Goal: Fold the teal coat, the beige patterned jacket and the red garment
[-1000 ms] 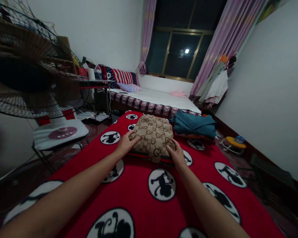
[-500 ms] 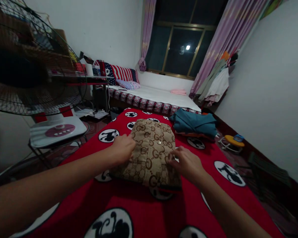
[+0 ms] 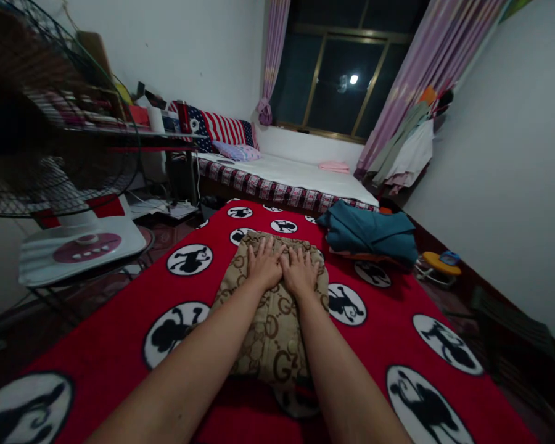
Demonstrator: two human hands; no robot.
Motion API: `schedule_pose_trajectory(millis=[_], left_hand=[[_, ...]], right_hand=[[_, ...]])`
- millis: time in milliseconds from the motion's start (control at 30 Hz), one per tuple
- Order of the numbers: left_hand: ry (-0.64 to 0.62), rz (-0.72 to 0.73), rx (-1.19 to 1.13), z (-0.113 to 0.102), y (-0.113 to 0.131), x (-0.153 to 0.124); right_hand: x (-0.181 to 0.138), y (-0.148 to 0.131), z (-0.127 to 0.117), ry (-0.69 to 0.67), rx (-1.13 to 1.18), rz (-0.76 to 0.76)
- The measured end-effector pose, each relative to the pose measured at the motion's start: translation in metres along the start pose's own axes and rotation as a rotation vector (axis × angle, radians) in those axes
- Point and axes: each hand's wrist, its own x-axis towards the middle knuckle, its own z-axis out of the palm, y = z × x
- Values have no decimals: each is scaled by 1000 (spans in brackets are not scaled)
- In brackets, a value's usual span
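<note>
A folded tan garment [image 3: 271, 324] with a brown letter pattern lies on the red blanket [image 3: 365, 376]. Its exact kind is hard to tell while folded; a button front shows down its middle. Both of my hands rest flat on its far part, side by side and nearly touching. My left hand [image 3: 264, 266] has its fingers stretched forward and spread. My right hand [image 3: 300, 270] lies just beside it, fingers likewise apart. My forearms cover parts of the garment's sides.
A folded teal garment [image 3: 370, 233] sits on a pile at the far right of the blanket. An electric fan [image 3: 92, 243] stands on a chair at left. Beyond are a bed [image 3: 296, 176] with pillows, and a yellow stool [image 3: 441, 264] on the right.
Both hands have left the garment's side edges and come together on its far part, fingers now spread flat. The garment has shifted slightly toward me in view.
</note>
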Motion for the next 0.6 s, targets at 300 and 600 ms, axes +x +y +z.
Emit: schedule_pose_trajectory(millis=[300, 600], left_hand=[[265, -199, 17, -6, -8, 5], [179, -216, -105, -5, -41, 19]], right_hand=[[-2, 11, -4, 222, 185, -19], [1, 16, -2, 341, 200, 42]])
